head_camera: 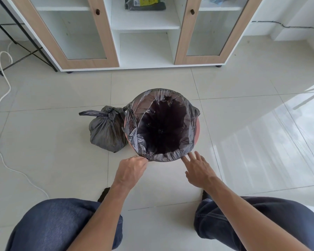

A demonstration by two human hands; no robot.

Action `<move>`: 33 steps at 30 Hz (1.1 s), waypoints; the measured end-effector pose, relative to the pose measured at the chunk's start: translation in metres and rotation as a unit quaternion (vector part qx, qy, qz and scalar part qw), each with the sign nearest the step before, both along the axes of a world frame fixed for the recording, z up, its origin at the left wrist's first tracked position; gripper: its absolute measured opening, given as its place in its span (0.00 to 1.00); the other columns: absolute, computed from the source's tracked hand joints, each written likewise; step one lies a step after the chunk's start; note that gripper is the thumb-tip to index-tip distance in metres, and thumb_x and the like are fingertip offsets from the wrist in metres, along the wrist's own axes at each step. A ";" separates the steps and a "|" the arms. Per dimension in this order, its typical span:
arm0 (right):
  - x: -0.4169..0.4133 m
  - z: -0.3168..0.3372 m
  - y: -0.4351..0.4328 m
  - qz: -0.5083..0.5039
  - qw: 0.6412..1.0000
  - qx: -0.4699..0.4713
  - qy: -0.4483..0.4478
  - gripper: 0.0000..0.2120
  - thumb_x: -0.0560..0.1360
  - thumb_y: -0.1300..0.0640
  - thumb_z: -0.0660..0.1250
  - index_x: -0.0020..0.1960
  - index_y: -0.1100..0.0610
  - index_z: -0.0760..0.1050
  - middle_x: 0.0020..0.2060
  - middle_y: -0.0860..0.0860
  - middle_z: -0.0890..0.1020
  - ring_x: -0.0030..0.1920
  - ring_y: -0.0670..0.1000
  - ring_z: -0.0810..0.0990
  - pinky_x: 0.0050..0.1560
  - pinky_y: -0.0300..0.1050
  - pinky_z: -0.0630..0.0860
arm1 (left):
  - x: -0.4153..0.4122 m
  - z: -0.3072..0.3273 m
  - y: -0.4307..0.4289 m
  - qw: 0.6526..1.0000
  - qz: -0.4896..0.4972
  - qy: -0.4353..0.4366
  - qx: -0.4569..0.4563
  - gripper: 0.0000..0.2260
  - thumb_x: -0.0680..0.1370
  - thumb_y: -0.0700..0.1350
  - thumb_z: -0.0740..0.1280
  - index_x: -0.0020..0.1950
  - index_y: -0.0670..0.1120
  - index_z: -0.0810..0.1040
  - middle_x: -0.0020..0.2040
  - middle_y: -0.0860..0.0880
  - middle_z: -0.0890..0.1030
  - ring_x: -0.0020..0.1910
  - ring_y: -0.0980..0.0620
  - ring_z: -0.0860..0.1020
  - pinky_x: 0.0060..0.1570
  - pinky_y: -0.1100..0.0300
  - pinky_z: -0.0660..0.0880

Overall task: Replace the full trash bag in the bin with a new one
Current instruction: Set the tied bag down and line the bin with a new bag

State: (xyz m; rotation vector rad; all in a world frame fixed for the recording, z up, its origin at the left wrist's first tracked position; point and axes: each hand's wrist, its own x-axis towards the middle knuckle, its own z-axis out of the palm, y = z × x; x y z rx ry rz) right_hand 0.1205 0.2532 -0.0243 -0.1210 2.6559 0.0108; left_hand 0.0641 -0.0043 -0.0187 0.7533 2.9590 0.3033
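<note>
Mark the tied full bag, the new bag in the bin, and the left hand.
tied full bag (107, 132): head view, bag body
new bag (163, 157): head view, near rim fold
left hand (130, 171): head view, back of hand

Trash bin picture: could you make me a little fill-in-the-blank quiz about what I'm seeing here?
1. The knotted full bag lies to the ____ of the bin.
2. The left hand pinches the new bag at its edge; the right hand holds ____.
3. The cabinet behind has ____ wood-framed doors.
Missing words: left; nothing; two.
</note>
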 end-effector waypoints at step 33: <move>-0.066 0.070 -0.057 0.043 0.990 -0.016 -0.132 0.18 0.81 0.48 0.57 0.68 0.54 0.70 0.60 0.56 0.72 0.60 0.57 0.74 0.55 0.54 0.74 | -0.091 0.031 -0.002 0.930 0.341 -0.065 0.121 0.15 0.73 0.54 0.73 0.54 0.51 0.72 0.45 0.52 0.77 0.40 0.48 0.78 0.36 0.57 0.71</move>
